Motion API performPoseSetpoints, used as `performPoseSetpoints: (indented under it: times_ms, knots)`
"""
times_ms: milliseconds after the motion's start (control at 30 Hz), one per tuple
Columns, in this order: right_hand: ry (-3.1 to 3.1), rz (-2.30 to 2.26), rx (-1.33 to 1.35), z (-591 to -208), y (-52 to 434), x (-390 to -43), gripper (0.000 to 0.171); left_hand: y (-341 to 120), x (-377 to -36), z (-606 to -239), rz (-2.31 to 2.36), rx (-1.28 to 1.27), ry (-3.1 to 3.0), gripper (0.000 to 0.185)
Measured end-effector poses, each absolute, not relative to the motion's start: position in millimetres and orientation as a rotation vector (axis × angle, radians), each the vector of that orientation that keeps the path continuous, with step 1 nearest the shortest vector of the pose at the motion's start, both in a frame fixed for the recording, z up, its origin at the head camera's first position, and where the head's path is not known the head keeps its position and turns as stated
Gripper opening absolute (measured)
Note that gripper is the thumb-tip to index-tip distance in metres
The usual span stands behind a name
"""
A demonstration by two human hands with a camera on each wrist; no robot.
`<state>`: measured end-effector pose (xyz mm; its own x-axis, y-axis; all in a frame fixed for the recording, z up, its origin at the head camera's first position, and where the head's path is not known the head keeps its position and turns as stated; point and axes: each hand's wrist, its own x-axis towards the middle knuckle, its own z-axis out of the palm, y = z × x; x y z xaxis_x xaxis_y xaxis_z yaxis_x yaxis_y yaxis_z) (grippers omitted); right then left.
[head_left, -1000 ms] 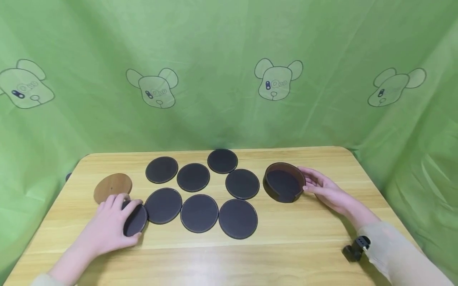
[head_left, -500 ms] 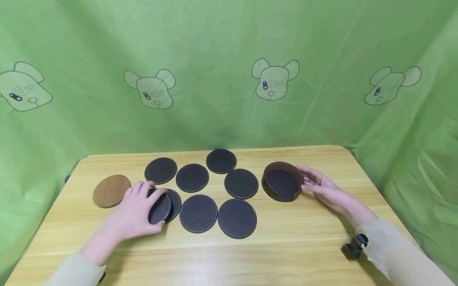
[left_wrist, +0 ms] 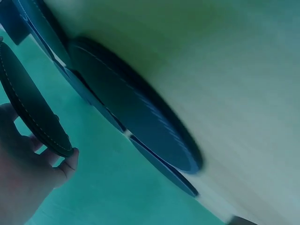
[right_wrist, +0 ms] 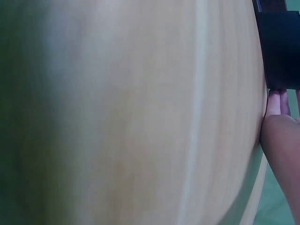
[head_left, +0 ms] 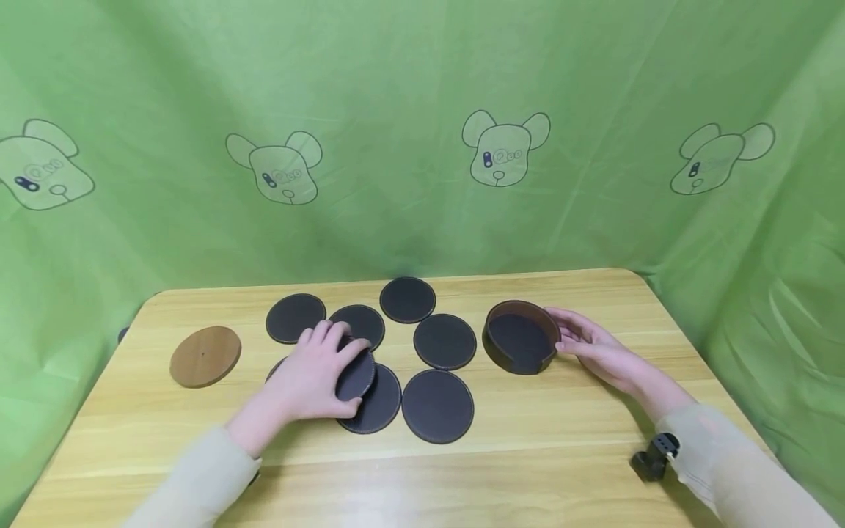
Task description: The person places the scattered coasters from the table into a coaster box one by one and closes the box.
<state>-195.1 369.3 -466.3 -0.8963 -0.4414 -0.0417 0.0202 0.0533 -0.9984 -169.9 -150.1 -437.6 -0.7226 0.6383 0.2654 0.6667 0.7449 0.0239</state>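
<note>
My left hand (head_left: 313, 378) grips a dark round coaster (head_left: 356, 375) by its edges, thumb on the near side and fingers on the far side. In the left wrist view this stitched coaster (left_wrist: 33, 103) is raised above the others. Under it in the head view, another coaster (head_left: 379, 407) lies partly covered on the table. To the right, my right hand (head_left: 597, 352) holds the outer wall of a round coaster holder (head_left: 491, 348), brown inside with a notch at the front. The holder (right_wrist: 283, 49) stands on the table in the right wrist view.
Several more dark coasters lie flat around the middle, among them one at the front (head_left: 438, 405) and one at the back (head_left: 408, 299). A brown wooden disc (head_left: 206, 356) rests at the left of the table (head_left: 422, 484). Green curtains (head_left: 389, 147) enclose the table behind and at both sides.
My left hand has carried its coaster rightward, from beside the wooden disc across the front row. The right hand and the holder have stayed in place.
</note>
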Motion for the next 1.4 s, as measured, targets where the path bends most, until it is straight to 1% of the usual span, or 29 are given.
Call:
performPoseSetpoints:
  times_ms: [267, 500, 667, 1133, 1400]
  knots:
    - [2.008, -1.900, -0.432, -467.0, 369.4, -195.0, 0.062, -110.4, -183.7, -433.9, -0.121, -1.102, -2.694, 0.081]
    - [1.995, -1.896, -0.457, -467.2, 370.2, -195.9, 0.061, -76.9, -193.2, -430.0, -0.079, -1.167, -2.682, 0.086]
    - [1.995, -1.887, -0.460, -467.4, 370.7, -196.0, 0.060, -53.0, -195.7, -428.3, -0.057, -1.209, -2.665, 0.086]
    - [2.006, -1.876, -0.471, -469.2, 370.5, -196.1, 0.061, 14.1, -205.0, -426.5, -0.028, -1.268, -2.595, 0.083]
    - [2.024, -1.867, -0.472, -468.5, 370.7, -195.9, 0.061, 47.0, -215.2, -419.2, -0.021, -1.261, -2.583, 0.087]
